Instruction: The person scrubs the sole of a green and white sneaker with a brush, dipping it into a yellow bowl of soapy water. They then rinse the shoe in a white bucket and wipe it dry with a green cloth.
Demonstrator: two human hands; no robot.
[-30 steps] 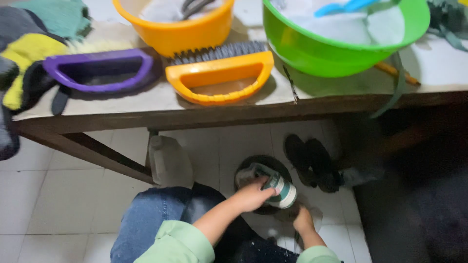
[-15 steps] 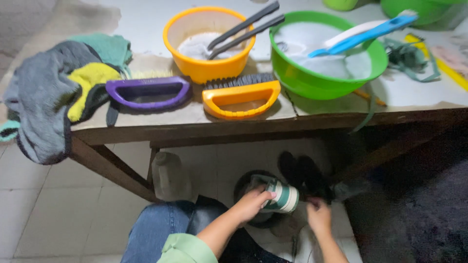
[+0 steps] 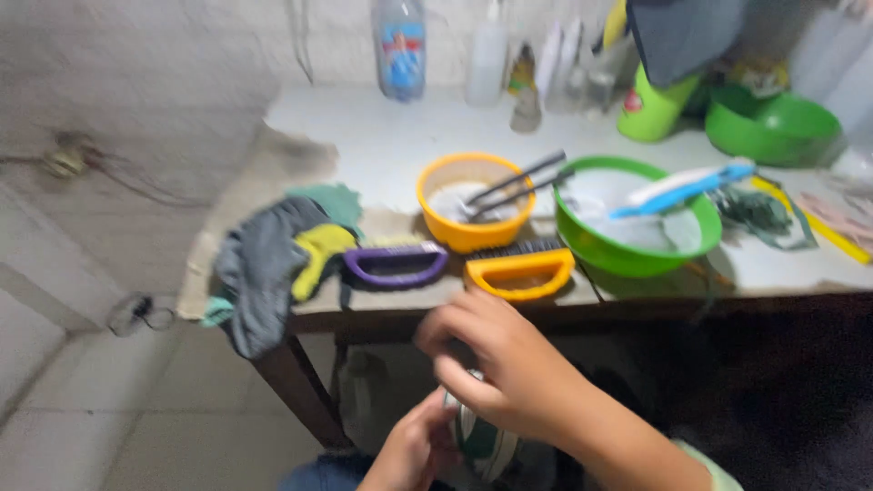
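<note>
My left hand (image 3: 414, 450) is low in the view, gripping a green-and-white striped sneaker (image 3: 482, 444), which is blurred and mostly hidden. My right hand (image 3: 500, 364) hovers just above and in front of the sneaker with its fingers curled. Motion blur hides whether it grips the shoe. Both hands are in front of the table's front edge (image 3: 637, 305), below an orange scrubbing brush (image 3: 520, 273) and a purple scrubbing brush (image 3: 396, 266).
On the table stand an orange bowl (image 3: 473, 238) with dark tongs, a green basin (image 3: 637, 259) with a blue brush (image 3: 682, 189), and a pile of grey, yellow and green cloths (image 3: 273, 264). Bottles (image 3: 400, 45), a green cup (image 3: 650, 109) and a second green bowl (image 3: 773, 127) stand behind. The floor is tiled.
The view has tilted up from the floor to the whole tabletop. Both hands have risen from the floor with the sneaker, and the right hand is now over it.
</note>
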